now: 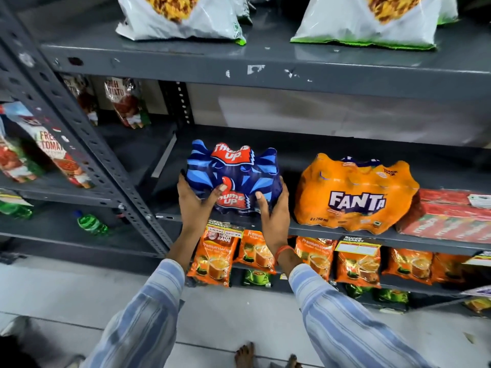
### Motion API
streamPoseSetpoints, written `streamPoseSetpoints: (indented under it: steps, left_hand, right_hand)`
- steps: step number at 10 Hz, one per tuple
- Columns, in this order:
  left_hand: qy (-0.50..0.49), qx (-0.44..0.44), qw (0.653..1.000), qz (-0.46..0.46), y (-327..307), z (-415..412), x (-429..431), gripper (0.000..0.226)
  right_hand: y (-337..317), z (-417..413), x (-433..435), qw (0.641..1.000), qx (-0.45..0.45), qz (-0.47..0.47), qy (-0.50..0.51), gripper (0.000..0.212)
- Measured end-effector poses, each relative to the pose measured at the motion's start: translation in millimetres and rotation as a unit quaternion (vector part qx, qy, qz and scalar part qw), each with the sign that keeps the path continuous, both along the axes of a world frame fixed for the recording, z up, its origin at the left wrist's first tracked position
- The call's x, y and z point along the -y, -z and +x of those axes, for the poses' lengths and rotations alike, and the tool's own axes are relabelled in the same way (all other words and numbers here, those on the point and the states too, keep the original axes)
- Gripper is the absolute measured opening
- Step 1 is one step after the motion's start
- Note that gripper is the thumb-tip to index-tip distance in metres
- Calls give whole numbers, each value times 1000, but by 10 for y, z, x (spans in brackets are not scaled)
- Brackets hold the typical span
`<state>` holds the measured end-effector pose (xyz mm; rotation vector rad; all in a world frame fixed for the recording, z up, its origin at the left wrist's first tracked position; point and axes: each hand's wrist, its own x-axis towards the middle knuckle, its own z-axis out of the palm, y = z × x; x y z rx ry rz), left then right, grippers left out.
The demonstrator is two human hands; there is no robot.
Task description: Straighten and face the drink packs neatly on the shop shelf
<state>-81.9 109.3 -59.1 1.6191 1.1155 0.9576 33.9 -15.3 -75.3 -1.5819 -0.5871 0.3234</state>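
A blue shrink-wrapped Thums Up pack (233, 171) sits at the left end of the grey middle shelf (345, 233), near its front edge and turned slightly. My left hand (195, 201) grips its left lower side, thumb on the front label. My right hand (272, 208) clasps its right lower corner. To the right, apart from it, stands an orange Fanta pack (356, 195) with its label facing out. A red wrapped pack (449, 216) lies at the shelf's right end, touching the Fanta pack.
White snack bags (180, 19) rest on the shelf above. Orange tea packets (215, 256) hang below the front edge. A slotted grey upright (87, 139) stands left of the pack, with tomato pouches (125, 102) and green bottles (91, 224) beyond. A bare foot (244, 354) is on the floor.
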Motion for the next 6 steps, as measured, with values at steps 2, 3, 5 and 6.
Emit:
streamPoseSetpoints:
  steps: [2,3,5,6]
  left_hand:
    - [-4,-16,1000,-19,-12,-27,-17,111]
    - [-4,-34,999,-36,-33,-32,16,117]
    - [-16,-53,998,-28,-158,-15,206,113]
    - [-28,-94,995,12,-210,40,449,91]
  right_hand:
    - [2,20,-2,1000,-8,-8,-10,64]
    - [-47,-9,14,1000,-2,-21,-9,64]
    - [-64,16,52,998,23,-54,-23,67]
    - [-158,-30,110,994,37,-101,-23,72]
